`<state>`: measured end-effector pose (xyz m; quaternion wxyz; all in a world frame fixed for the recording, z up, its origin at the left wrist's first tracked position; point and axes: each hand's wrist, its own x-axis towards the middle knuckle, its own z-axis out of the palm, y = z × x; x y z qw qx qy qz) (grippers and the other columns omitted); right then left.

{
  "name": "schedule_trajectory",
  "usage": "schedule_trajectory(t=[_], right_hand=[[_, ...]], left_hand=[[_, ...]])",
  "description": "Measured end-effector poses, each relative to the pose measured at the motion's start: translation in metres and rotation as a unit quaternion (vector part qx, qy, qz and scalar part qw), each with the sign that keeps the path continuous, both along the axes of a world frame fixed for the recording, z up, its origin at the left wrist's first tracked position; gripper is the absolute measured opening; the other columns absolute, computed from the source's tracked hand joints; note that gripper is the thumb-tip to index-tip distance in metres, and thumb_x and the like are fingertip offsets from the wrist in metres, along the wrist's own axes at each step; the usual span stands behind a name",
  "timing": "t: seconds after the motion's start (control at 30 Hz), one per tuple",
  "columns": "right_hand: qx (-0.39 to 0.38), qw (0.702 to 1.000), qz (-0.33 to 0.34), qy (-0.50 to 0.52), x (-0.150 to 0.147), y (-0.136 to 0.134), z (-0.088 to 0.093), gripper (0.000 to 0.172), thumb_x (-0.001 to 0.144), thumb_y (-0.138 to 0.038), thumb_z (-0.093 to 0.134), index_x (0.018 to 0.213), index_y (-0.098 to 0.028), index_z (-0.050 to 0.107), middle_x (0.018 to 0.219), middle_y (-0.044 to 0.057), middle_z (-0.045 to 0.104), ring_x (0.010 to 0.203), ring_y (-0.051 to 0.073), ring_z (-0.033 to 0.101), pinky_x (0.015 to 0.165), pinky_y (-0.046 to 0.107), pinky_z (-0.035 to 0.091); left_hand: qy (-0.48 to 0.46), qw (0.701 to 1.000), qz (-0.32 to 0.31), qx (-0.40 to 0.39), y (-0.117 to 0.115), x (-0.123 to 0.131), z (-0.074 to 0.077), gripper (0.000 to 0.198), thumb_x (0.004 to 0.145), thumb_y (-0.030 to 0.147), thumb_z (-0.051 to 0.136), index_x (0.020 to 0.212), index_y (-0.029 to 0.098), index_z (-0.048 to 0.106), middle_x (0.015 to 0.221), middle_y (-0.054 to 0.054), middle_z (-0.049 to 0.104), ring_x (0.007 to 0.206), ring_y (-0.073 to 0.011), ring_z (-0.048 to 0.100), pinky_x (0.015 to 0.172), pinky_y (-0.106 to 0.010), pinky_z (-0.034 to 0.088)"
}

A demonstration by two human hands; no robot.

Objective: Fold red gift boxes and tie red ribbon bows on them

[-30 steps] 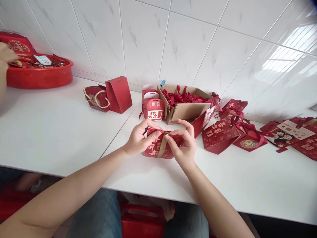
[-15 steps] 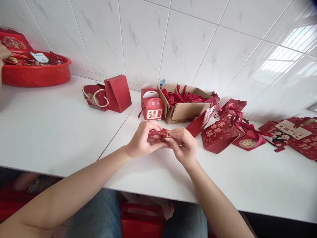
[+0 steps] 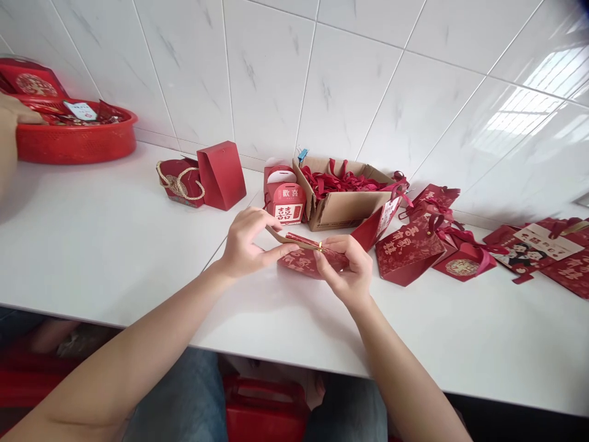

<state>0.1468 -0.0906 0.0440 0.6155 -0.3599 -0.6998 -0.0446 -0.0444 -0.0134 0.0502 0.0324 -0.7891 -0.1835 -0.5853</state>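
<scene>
Between my hands is a red paper gift box (image 3: 301, 261) with gold lettering, tilted just above the white table (image 3: 267, 331). My left hand (image 3: 248, 242) pinches its left edge, where a brown inner flap shows. At the top right edge, my right hand (image 3: 347, 267) grips it with thumb and fingers next to a small gold piece. Behind the box stands a cardboard carton (image 3: 354, 209) full of dark red ribbons (image 3: 340, 178). A small red box with white labels (image 3: 285, 202) stands against the carton's left side.
Several finished-looking red boxes with ribbons (image 3: 409, 248) lie to the right, with flat red bags (image 3: 543, 252) beyond. A plain red box (image 3: 221, 175) and a rope-handled box (image 3: 181, 184) stand left of centre. Far left, another person's arm (image 3: 11, 129) reaches by a red basket (image 3: 78, 138) of packets.
The gift box has turned so its lettered face now points toward me. My left hand has shifted left and up to the box's edge. The other person's arm has moved further into view.
</scene>
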Motion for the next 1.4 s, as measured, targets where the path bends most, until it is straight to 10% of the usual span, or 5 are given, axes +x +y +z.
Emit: schedule_trajectory(t=[0.3, 0.5, 0.73, 1.0, 1.4], right_hand=[[0.057, 0.998, 0.009, -0.023, 0.001, 0.003, -0.005, 0.015, 0.077, -0.009, 0.065, 0.085, -0.020, 0.058, 0.078, 0.004, 0.063, 0.075, 0.017, 0.063, 0.062, 0.030, 0.055], [0.089, 0.994, -0.020, -0.064, 0.003, 0.009, -0.012, 0.021, 0.077, -0.007, 0.065, 0.093, -0.021, 0.059, 0.084, 0.006, 0.062, 0.078, 0.019, 0.063, 0.062, 0.032, 0.055], [0.102, 0.986, -0.071, -0.107, 0.004, 0.014, -0.016, 0.020, 0.078, -0.008, 0.064, 0.091, -0.022, 0.057, 0.081, 0.005, 0.061, 0.076, 0.018, 0.063, 0.063, 0.032, 0.052], [0.097, 0.984, -0.075, -0.126, -0.002, 0.012, -0.017, 0.019, 0.079, -0.009, 0.064, 0.091, -0.022, 0.057, 0.080, 0.004, 0.062, 0.077, 0.018, 0.063, 0.065, 0.032, 0.051], [0.097, 0.986, -0.053, -0.125, -0.013, 0.012, -0.023, 0.020, 0.081, -0.009, 0.061, 0.094, -0.024, 0.059, 0.084, 0.004, 0.064, 0.080, 0.018, 0.063, 0.070, 0.034, 0.052]], left_hand=[[-0.110, 0.986, 0.026, -0.122, 0.013, -0.005, -0.006, 0.092, 0.039, 0.060, 0.086, 0.114, 0.022, 0.047, 0.118, -0.011, 0.052, 0.109, -0.0270, 0.052, 0.077, -0.034, 0.050], [-0.004, 0.936, -0.086, -0.341, 0.000, 0.000, 0.002, 0.036, 0.069, 0.050, 0.075, 0.078, 0.017, 0.063, 0.083, -0.004, 0.065, 0.082, -0.0187, 0.062, 0.081, -0.033, 0.047], [0.003, 0.962, -0.051, -0.268, -0.007, 0.005, 0.000, 0.027, 0.089, 0.038, 0.053, 0.078, 0.016, 0.062, 0.078, -0.005, 0.065, 0.074, -0.0155, 0.061, 0.066, -0.027, 0.048], [-0.111, 0.985, 0.008, -0.132, -0.007, 0.011, -0.009, 0.022, 0.079, 0.023, 0.066, 0.097, 0.018, 0.055, 0.065, 0.003, 0.064, 0.053, -0.0084, 0.055, 0.052, -0.020, 0.047], [-0.166, 0.976, 0.087, -0.112, -0.011, 0.002, 0.003, 0.014, 0.079, 0.033, 0.069, 0.074, 0.020, 0.068, 0.072, -0.001, 0.071, 0.063, -0.0141, 0.063, 0.058, -0.028, 0.051]])
